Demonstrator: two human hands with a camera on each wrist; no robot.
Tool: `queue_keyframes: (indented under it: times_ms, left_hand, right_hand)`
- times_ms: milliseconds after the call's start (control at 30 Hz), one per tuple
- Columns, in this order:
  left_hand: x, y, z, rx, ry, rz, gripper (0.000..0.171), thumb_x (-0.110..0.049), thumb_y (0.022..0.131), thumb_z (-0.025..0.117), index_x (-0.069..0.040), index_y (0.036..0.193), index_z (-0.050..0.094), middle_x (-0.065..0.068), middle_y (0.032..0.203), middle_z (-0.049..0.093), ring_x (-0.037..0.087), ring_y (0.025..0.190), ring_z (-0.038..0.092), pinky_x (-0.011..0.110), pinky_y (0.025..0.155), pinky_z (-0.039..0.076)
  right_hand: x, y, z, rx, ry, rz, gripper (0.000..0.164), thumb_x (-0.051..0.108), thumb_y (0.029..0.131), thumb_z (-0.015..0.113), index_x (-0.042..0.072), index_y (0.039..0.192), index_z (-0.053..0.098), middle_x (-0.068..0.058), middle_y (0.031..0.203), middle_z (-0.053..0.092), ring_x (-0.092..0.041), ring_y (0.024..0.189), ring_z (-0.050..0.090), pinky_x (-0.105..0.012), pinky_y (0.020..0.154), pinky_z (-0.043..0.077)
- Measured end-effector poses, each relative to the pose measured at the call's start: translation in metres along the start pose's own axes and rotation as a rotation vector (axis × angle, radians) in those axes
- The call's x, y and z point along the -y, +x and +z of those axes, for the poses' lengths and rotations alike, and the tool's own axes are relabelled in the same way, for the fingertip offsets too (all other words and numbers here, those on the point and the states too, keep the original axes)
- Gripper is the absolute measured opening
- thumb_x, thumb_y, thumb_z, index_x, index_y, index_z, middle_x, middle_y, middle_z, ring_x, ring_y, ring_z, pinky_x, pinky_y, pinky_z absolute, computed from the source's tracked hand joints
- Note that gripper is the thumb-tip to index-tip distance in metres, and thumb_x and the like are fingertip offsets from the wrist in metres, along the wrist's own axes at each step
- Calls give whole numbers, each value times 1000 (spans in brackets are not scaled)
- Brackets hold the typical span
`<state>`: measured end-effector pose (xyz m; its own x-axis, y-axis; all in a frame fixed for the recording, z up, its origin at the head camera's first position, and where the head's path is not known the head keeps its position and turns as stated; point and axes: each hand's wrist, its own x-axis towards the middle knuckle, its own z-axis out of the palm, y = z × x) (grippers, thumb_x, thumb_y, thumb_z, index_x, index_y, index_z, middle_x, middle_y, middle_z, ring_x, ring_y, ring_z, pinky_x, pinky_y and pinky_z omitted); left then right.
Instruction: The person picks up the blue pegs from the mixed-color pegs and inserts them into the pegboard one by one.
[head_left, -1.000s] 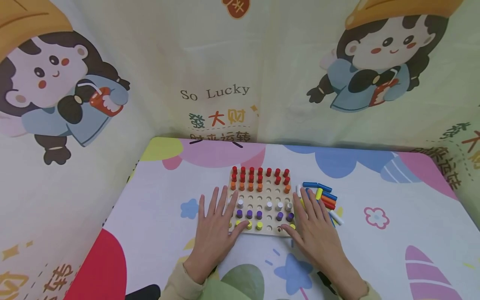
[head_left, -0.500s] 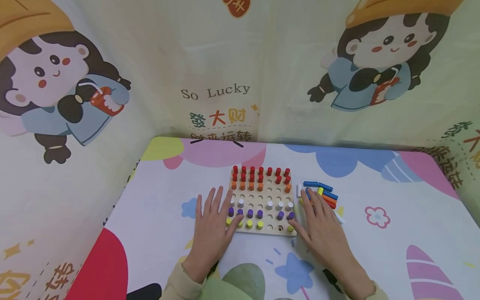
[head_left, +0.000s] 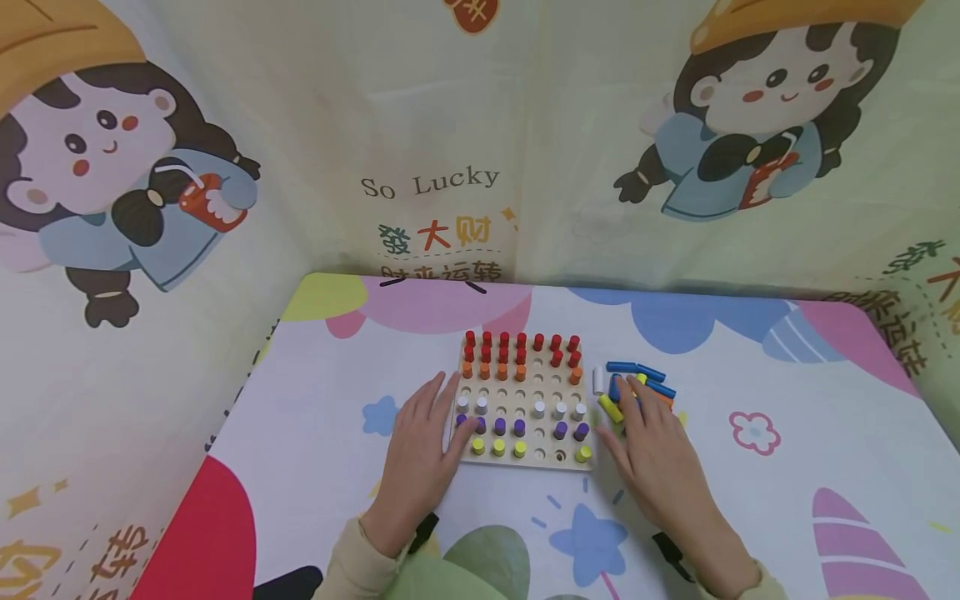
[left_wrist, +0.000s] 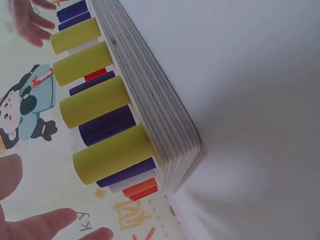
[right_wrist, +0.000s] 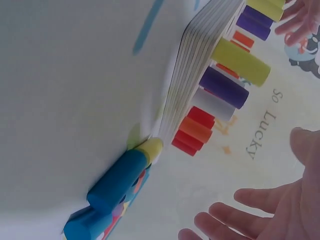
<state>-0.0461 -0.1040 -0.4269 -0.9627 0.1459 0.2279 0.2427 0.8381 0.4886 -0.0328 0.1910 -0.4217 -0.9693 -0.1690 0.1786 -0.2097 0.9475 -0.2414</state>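
Note:
A wooden pegboard [head_left: 529, 401] stands on the table with upright pegs in rows: red pegs [head_left: 504, 339], orange pegs [head_left: 502, 372], white pegs [head_left: 539, 409], purple pegs [head_left: 500, 427] and yellow pegs [head_left: 498, 447]. Some holes in the middle rows are bare. My left hand [head_left: 422, 458] hovers at the board's left edge, its thumb near the front-left pegs; the left wrist view shows nothing between its fingers [left_wrist: 45, 224]. Over the loose pegs right of the board is my right hand [head_left: 663, 454], fingers relaxed and holding nothing. It partly hides those pegs.
Beside the board lie loose blue pegs [head_left: 621, 367], a white peg [head_left: 597, 380] and a yellow peg [head_left: 611, 408], among others. A patterned cloth [head_left: 315, 400] covers the table. Printed curtains [head_left: 570, 167] rise behind and to the left.
My right hand has shifted right, away from the board's edge and over the loose pegs. The left hand has drawn slightly left, with its fingers closer together, uncovering front-left pegs.

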Motion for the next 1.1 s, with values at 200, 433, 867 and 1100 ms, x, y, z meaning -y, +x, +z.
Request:
queue_keyframes:
  times_ms: [200,433,867,1100]
  left_hand:
    - [1,4,-2,23,-80,-46,60,-45,100,54,-21,154,39,8,154,43,30,139,42,56,110,38]
    - [3,9,-3,47,-157,-78,58,-41,100,57,-21,152,42,8,151,46,30,139,43,55,110,39]
    - [9,16,-2,120,-306,-178,54,-36,99,59,-19,149,46,8,152,44,31,142,39,57,112,36]
    - [14,24,-1,113,-398,-205,50,-31,99,61,-18,146,49,7,146,51,28,128,54,50,105,46]
  right_hand:
    - [-5,1,-1,-41,20,5,68,34,96,63,-3,148,36,-24,143,41,-40,131,40,-59,107,39]
    - [-7,3,-6,-42,22,49,66,23,90,72,-7,140,43,-27,136,46,-43,124,46,-59,102,45]
    - [-18,1,-9,-90,76,56,61,18,85,77,-9,133,52,-28,124,54,-42,112,55,-59,85,54]
    - [-22,0,-14,-41,120,89,54,15,83,79,-8,127,58,-26,116,59,-41,102,61,-58,85,54]
